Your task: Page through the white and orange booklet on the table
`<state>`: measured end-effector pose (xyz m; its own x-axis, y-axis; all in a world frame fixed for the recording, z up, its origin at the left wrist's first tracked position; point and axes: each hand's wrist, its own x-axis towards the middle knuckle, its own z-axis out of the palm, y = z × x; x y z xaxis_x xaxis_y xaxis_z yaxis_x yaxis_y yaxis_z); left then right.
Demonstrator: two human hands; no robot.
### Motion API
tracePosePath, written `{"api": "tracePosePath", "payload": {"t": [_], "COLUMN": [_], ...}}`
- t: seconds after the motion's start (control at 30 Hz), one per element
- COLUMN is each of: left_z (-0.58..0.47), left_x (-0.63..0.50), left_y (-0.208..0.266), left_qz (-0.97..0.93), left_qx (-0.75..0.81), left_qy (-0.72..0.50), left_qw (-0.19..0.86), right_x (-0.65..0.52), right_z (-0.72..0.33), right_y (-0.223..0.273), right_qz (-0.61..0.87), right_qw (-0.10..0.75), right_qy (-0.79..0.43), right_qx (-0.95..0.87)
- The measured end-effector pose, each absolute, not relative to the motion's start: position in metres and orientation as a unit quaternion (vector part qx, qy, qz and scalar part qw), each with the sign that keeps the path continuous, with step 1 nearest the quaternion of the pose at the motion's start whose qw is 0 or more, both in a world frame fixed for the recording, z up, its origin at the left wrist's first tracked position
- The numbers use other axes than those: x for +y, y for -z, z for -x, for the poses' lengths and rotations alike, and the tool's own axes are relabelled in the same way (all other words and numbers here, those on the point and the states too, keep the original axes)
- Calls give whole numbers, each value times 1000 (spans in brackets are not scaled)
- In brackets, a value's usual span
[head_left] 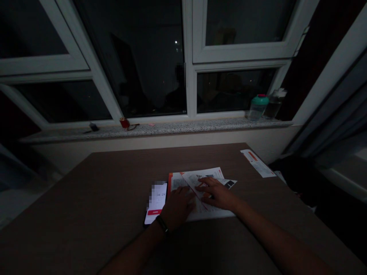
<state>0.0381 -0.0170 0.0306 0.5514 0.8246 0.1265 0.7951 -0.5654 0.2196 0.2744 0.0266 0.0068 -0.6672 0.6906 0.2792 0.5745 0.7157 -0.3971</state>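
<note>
Printed paper sheets (200,173) with orange and red marks lie on the dark brown table, and the upper one looks folded, with a pointed corner sticking out at the right. My left hand (178,206), a dark band on its wrist, rests on the left part of the paper with its fingers stretched forward. My right hand (216,193) lies on the folded part, fingers spread and pressed lightly down. A phone (156,204) with a lit screen and a red button sits just left of my left hand, partly covered by it.
Another printed strip of paper (258,163) lies at the table's (120,168) far right corner. On the granite windowsill (177,126) stand a teal-lidded bottle (258,107), a clear bottle (274,104), a small red object (124,122) and a small dark object (93,126).
</note>
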Motion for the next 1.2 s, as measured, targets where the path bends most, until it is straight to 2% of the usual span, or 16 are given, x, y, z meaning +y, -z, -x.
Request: {"api": "tracePosePath", "payload": {"t": [0.8, 1.03, 1.2], "left_z": [-38, -40, -42], "left_x": [-18, -14, -4], "left_y": [-35, -21, -13], "left_qz": [-879, -874, -880], "left_qx": [459, 460, 459], "left_qy": [-99, -150, -118], "left_qw": [84, 53, 37], "right_x": [25, 24, 23], "right_z": [-273, -273, -273], "right_y": [-8, -14, -16], "right_qz": [348, 338, 330], "right_qw": [205, 198, 190], "right_qy": [-148, -152, -157], "right_qx": [-903, -908, -911]}}
